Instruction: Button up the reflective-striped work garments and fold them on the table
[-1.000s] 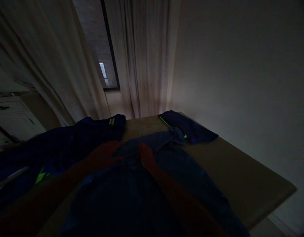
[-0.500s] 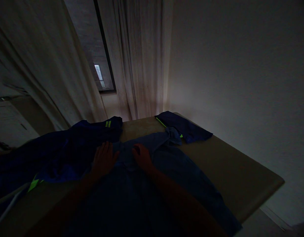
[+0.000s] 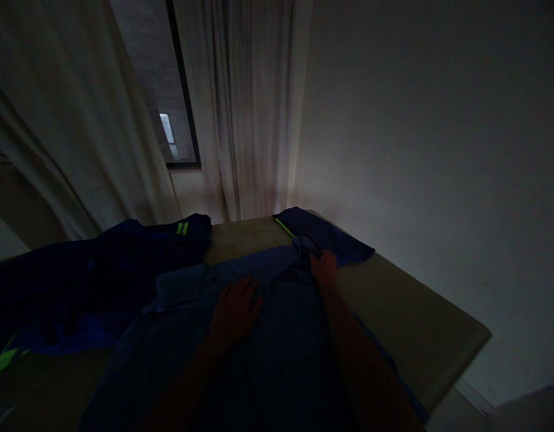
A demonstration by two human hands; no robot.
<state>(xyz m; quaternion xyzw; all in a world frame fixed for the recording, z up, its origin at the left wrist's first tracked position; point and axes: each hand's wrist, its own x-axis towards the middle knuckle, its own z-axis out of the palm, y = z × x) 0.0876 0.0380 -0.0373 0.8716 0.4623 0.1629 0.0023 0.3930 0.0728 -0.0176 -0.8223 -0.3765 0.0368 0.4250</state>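
Observation:
A blue garment [image 3: 277,336], perhaps a shirt, lies spread over the table in front of me, with a folded-over strip along its far edge. My left hand [image 3: 234,309] rests flat on its middle, fingers spread. At the far right corner of the garment, my right hand [image 3: 324,267] has its fingers bent around the bunched cloth. Just behind that hand is a dark navy cloth [image 3: 326,231] with a green-yellow edge. The room is dim, so seams and fine details are hard to make out.
A larger dark blue garment [image 3: 92,282] with yellow-green stripes is heaped on the left. The tan table [image 3: 407,306] has a rounded right corner near the pale wall [image 3: 416,150]. Long curtains [image 3: 241,120] hang beside a window behind the table.
Both hands have moved right across the blue garment. My right hand has reached its far right corner and taken hold of the cloth. The view has turned slightly right.

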